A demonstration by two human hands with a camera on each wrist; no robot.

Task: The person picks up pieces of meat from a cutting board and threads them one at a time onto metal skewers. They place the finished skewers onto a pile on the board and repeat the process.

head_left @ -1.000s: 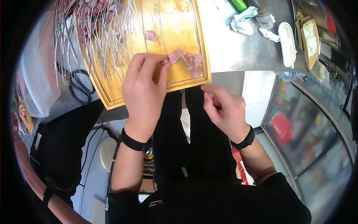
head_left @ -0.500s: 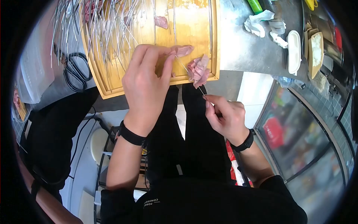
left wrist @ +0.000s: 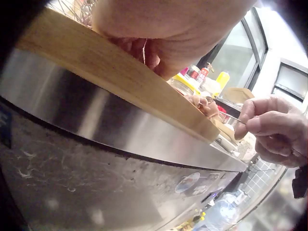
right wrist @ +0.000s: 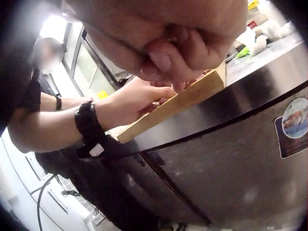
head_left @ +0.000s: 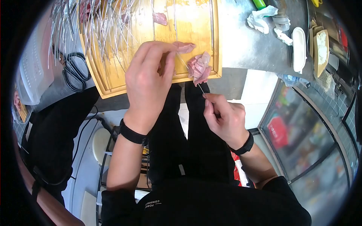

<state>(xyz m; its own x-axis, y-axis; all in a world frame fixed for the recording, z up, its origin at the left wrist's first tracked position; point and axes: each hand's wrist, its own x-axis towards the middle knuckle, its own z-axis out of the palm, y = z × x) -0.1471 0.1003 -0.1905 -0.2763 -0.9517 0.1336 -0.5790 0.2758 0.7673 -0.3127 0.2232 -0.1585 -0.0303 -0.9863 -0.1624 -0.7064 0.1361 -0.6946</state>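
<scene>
A thin metal skewer (head_left: 201, 89) runs from my right hand (head_left: 225, 118) up through a bunch of raw meat (head_left: 199, 67) over the board's front right corner. The thumb and index finger of the right hand pinch its near end, also seen in the left wrist view. My left hand (head_left: 149, 84) is over the wooden board (head_left: 192, 26), its thumb and index finger pinching a pink piece of meat (head_left: 184, 47) that sticks out past the fingertips. The skewer's far end reaches these fingertips, which partly hide it. In the right wrist view, the right hand's curled fingers hide the skewer.
Many loose skewers (head_left: 109, 37) cover the board's left side, with more meat beneath. Another meat piece (head_left: 160, 19) lies farther back. A black cable (head_left: 75, 71) and a plastic tub (head_left: 30, 71) are on the left. Crumpled tissue (head_left: 260, 19) and a white tray (head_left: 299, 49) stand right.
The meat on the skewer has gone from lying spread on the board to a tighter bunch at its corner. More of the skewer shows between the two hands. The head view has shifted slightly.
</scene>
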